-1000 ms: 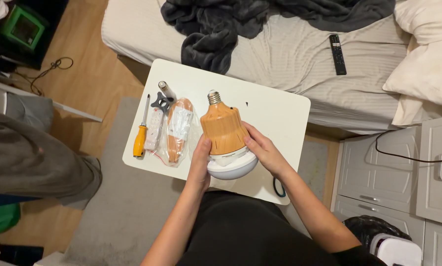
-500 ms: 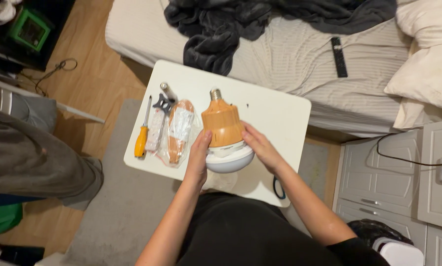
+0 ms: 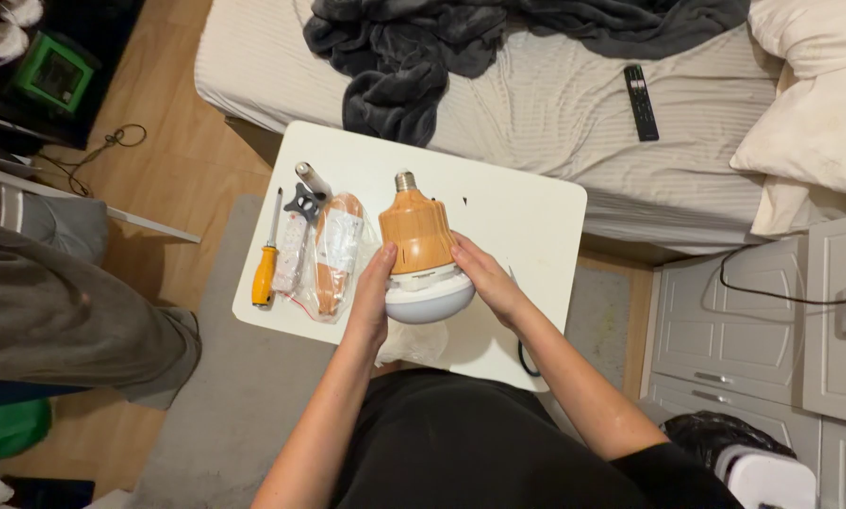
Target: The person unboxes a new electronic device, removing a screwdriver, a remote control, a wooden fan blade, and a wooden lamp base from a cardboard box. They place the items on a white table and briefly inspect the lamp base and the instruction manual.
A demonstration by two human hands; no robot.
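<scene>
Head view, looking straight down. Landmark: white table (image 3: 536,217) set against the bed (image 3: 555,94).

Large lamp bulb (image 3: 421,247), orange body, white dome, metal screw cap, lies near the middle of the table, dome end toward the person, cap pointing toward the bed. Both hands are on it at the seam where the orange body meets the dome. Left hand (image 3: 374,297) wraps the left flank, fingers pressed flat against the shell. Right hand (image 3: 484,278) cups the right flank, fingertips curled onto the orange rim. Neither hand is spread; both press inward on the bulb.

On the left part of the table: orange-handled screwdriver (image 3: 266,259) nearest the left edge, then a clear plastic packet (image 3: 333,254) with orange parts inside, lying just beside the bulb. Small dark metal tool (image 3: 302,200) and a short cylinder (image 3: 312,177) sit toward the bed side of those. Screwdriver untouched.

Judgement: step in hand looks like working the dome against the body, bracing one half and turning or prising the other. Seam appears closed. Next move calls for a firm two-handed counter-twist, with the bulb kept low over the table in case the dome comes loose suddenly.
</scene>
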